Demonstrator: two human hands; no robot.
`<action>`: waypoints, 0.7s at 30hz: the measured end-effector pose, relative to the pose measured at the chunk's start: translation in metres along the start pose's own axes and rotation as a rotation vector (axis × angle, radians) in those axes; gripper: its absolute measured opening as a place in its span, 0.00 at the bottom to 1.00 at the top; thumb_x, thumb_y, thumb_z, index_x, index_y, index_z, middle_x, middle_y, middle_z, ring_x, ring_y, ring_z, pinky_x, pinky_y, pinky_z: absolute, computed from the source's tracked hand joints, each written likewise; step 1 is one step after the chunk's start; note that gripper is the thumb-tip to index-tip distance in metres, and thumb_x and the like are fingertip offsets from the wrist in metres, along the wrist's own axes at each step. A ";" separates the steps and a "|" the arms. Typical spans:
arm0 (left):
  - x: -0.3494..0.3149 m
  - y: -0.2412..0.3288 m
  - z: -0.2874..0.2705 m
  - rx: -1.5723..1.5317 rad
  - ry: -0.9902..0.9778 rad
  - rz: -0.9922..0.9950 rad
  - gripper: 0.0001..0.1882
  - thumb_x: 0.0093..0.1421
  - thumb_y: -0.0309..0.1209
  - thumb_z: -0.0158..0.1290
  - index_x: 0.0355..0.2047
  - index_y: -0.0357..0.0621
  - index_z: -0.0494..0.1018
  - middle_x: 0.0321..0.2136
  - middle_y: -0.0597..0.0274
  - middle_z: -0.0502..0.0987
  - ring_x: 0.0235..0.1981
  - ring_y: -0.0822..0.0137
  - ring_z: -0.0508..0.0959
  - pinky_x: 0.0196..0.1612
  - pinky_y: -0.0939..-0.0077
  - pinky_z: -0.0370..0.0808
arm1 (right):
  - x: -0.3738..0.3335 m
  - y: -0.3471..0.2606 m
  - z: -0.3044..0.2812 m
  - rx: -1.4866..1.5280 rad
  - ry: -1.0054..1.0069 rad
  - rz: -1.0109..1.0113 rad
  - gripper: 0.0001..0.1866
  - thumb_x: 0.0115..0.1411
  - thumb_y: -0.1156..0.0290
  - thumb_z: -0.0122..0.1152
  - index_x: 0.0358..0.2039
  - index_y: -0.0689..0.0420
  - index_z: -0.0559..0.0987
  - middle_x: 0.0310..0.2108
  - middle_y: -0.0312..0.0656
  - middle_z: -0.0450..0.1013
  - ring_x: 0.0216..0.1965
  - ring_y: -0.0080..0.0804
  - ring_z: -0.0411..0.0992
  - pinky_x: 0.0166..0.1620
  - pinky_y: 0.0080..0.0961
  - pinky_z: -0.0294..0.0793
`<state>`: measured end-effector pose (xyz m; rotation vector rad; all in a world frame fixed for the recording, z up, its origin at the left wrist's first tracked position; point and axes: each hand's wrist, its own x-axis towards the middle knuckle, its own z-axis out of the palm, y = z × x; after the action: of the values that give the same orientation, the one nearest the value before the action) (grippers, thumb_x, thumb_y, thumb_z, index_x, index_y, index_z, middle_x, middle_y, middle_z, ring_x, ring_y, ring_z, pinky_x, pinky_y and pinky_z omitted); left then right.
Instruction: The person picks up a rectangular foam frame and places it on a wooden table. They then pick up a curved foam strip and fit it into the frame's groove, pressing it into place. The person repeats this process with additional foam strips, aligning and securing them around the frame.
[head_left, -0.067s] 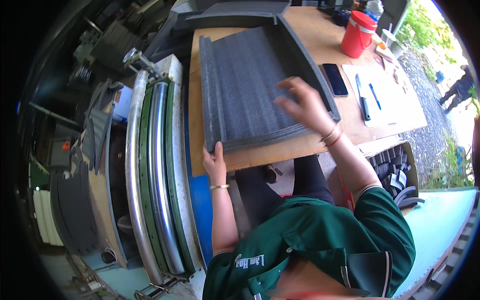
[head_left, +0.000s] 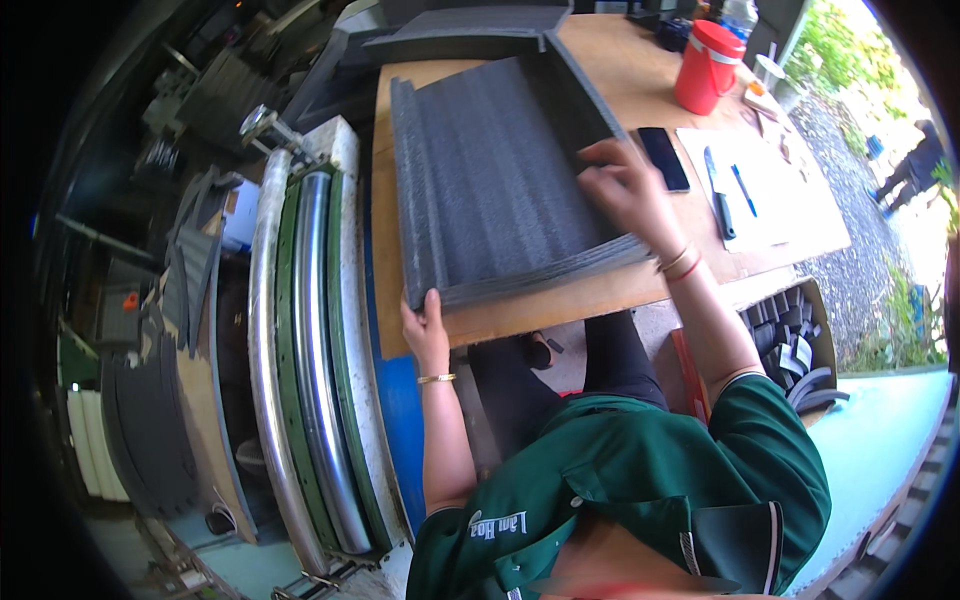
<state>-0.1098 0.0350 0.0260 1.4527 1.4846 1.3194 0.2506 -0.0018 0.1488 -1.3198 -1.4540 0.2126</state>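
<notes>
A large dark grey foam sheet with raised edge strips, shaped like a shallow tray [head_left: 510, 170], lies on the wooden table [head_left: 550, 318]. My left hand [head_left: 425, 325] grips its near left corner, the thumb on top and the other fingers hidden beside and below. Over the tray's right side is my right hand [head_left: 630, 190], slightly blurred, its fingers loosely bent and apart with nothing seen in them. It covers part of the right edge strip; contact with the foam cannot be made out.
Right of the tray lie a black phone [head_left: 663, 160], a knife [head_left: 720, 195] and a blue pen [head_left: 745, 190] on white paper. A red jug [head_left: 708, 68] stands farther back. Left is a machine with metal rollers [head_left: 325, 360]. A box of foam pieces [head_left: 795, 335] sits lower right.
My right hand has moved right toward the tray's right edge, and its fingers have bent more. My left hand stays at the near left corner. The whole view has shifted slightly.
</notes>
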 end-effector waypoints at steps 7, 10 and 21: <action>0.002 -0.035 0.016 -0.168 0.076 0.161 0.36 0.70 0.46 0.50 0.64 0.28 0.57 0.59 0.35 0.66 0.58 0.50 0.72 0.60 0.61 0.70 | -0.017 0.190 -0.112 0.169 0.668 0.522 0.20 0.64 0.65 0.63 0.52 0.59 0.70 0.44 0.42 0.74 0.45 0.28 0.70 0.51 0.27 0.70; 0.003 -0.045 0.024 -0.058 0.167 0.177 0.38 0.70 0.53 0.45 0.63 0.27 0.57 0.59 0.33 0.65 0.59 0.46 0.70 0.61 0.56 0.68 | -0.029 0.217 -0.101 -0.148 0.411 0.654 0.40 0.55 0.57 0.72 0.62 0.61 0.64 0.56 0.53 0.69 0.57 0.41 0.69 0.59 0.34 0.68; 0.002 -0.048 0.028 0.039 0.228 0.205 0.38 0.71 0.52 0.39 0.63 0.25 0.56 0.57 0.30 0.66 0.58 0.43 0.71 0.59 0.53 0.69 | 0.009 0.212 -0.060 -0.631 0.092 0.889 0.67 0.42 0.43 0.76 0.75 0.49 0.45 0.70 0.51 0.57 0.71 0.49 0.53 0.70 0.49 0.49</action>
<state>-0.0977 0.0492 -0.0269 1.5546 1.5426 1.6348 0.4238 0.0520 0.0228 -2.4131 -0.7776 0.2685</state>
